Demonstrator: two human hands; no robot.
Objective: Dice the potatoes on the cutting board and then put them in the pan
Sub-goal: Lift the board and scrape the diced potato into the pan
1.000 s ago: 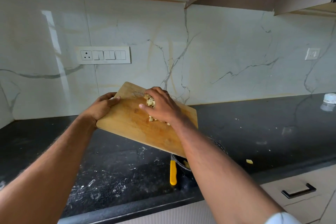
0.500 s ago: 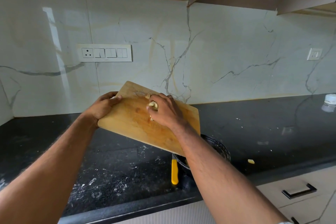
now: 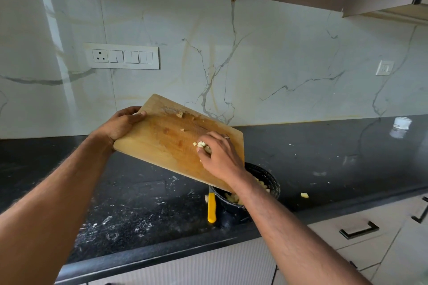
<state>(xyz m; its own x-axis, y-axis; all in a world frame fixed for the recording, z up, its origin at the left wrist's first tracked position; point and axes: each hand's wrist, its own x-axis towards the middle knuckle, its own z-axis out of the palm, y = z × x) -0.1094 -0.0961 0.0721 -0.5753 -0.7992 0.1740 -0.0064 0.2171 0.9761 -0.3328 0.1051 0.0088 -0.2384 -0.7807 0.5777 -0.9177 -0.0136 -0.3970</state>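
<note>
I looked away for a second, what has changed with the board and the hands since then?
The right hand has swept the diced potato down the tilted cutting board toward its lower edge above the pan. The left hand still grips the board's raised end; the yellow-handled knife stayed on the counter.

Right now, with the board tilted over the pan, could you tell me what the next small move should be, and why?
Probably sweep the right hand on down the cutting board to its low edge, pushing the potato pieces at its fingertips into the pan. The left hand holds the board sloped over the pan, and a few bits near the top edge would want another pass.
</note>
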